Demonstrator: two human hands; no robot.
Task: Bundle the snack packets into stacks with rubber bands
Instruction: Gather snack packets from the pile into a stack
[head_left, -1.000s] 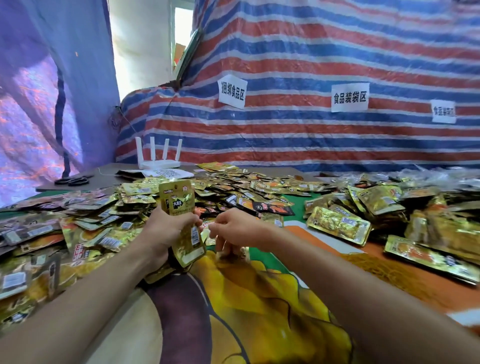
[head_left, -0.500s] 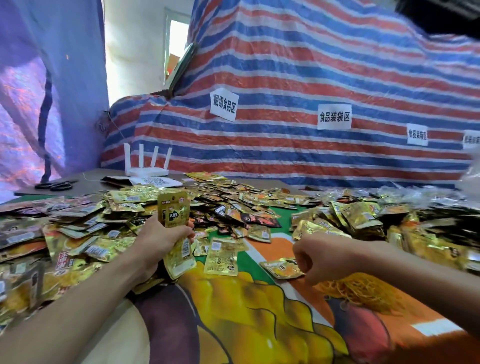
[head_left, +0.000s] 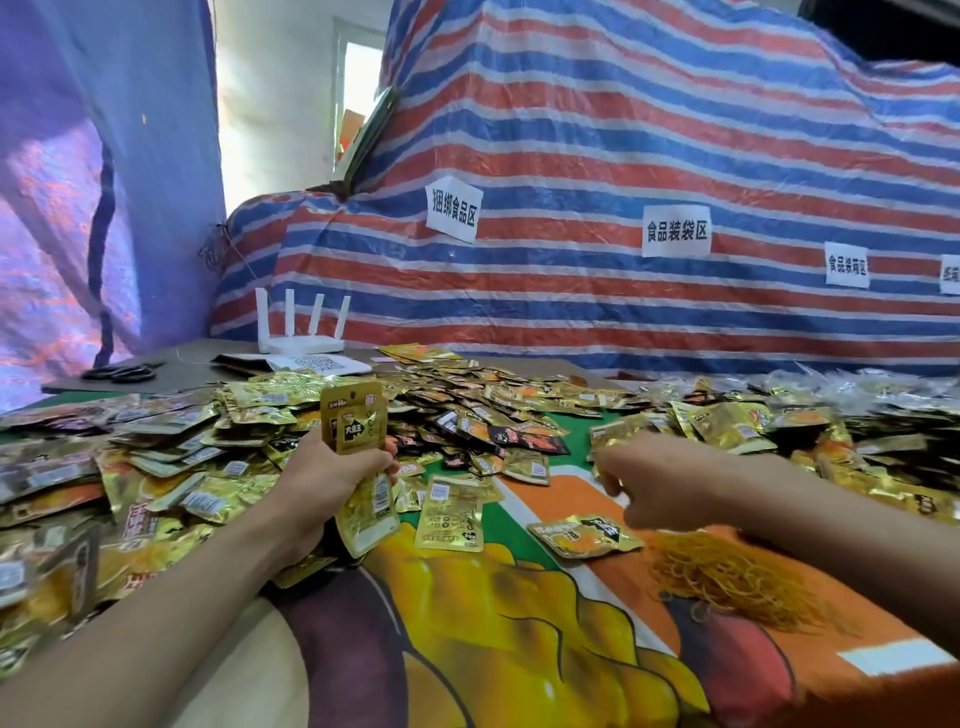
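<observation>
Gripping the stack of snack packets (head_left: 354, 423) upright, the left hand (head_left: 324, 483) remains where it was a second ago, at the near edge of the loose packets (head_left: 208, 457) heaped on the left. Its fingers and thumb are wrapped round the middle of the stack, and packet ends show above and below the fist. No band is visible on the stack.

The change is in the right hand (head_left: 665, 475). A second ago it was working close beside the left hand; it now sits well apart from it, out to the right, just above and behind the pile of rubber bands (head_left: 737, 577) on the printed cloth (head_left: 519, 649). Its fingers are curled downward; motion blur prevents telling whether they pinch anything. A single packet (head_left: 584, 535) lies flat just left of the bands, below that hand.

Assessment: collecting for this stack appears finished, and the right hand is likely going for a band. Binding is not yet done.
</observation>
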